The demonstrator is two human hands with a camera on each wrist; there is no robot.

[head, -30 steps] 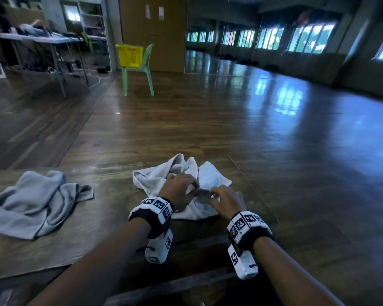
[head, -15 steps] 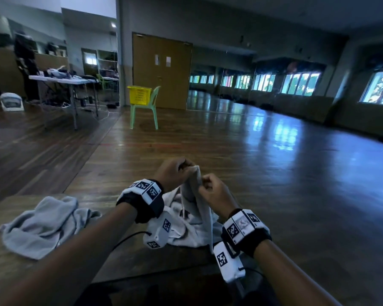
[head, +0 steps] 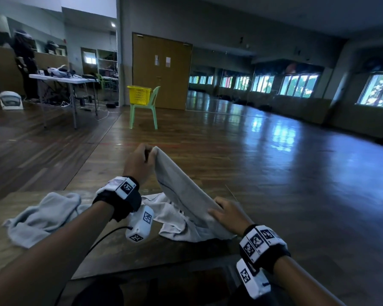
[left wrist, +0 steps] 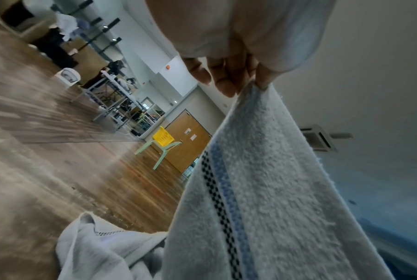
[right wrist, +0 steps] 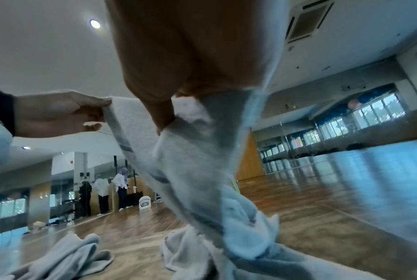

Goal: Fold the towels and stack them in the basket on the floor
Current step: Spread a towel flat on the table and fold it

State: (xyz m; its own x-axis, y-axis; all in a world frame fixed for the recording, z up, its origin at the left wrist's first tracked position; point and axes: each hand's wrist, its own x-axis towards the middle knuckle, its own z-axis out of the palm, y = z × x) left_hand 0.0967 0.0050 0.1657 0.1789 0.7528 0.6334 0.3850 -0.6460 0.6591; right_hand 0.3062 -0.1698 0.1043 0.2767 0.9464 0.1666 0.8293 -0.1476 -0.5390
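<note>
Right now my left hand (head: 139,162) is raised above the bench (head: 111,252), pinching one corner of the white towel (head: 181,195) between thumb and fingertips (left wrist: 226,89). From the left wrist I see the cloth hang down from that pinch, with a dark checked line and a blue stripe running along its length. My right hand (head: 228,214) sits lower, near the bench's right edge, with its fingers curled round the towel's other end; the right wrist view shows the thumb pressed into a bunch of cloth. Between the two hands the towel runs as a sloping band, high at the left and low at the right. Its remainder lies crumpled on the bench under that band, reaching to the near edge by my right wrist.

Beside it, a grey towel (head: 40,217) lies in a loose heap toward the bench's left edge, apart from both hands and untouched. It just about meets the white towel behind my left wrist, though I cannot tell whether they touch.

Farther off on the wood floor (head: 230,151) stands a green chair (head: 144,109) with a yellow basket (head: 139,94) on its seat, in front of a brown double door (head: 164,69). To the left, a white folding table (head: 62,78) carries assorted gear, and a person (head: 24,60) in dark clothes stands behind it. Windows (head: 296,85) line the right wall.
</note>
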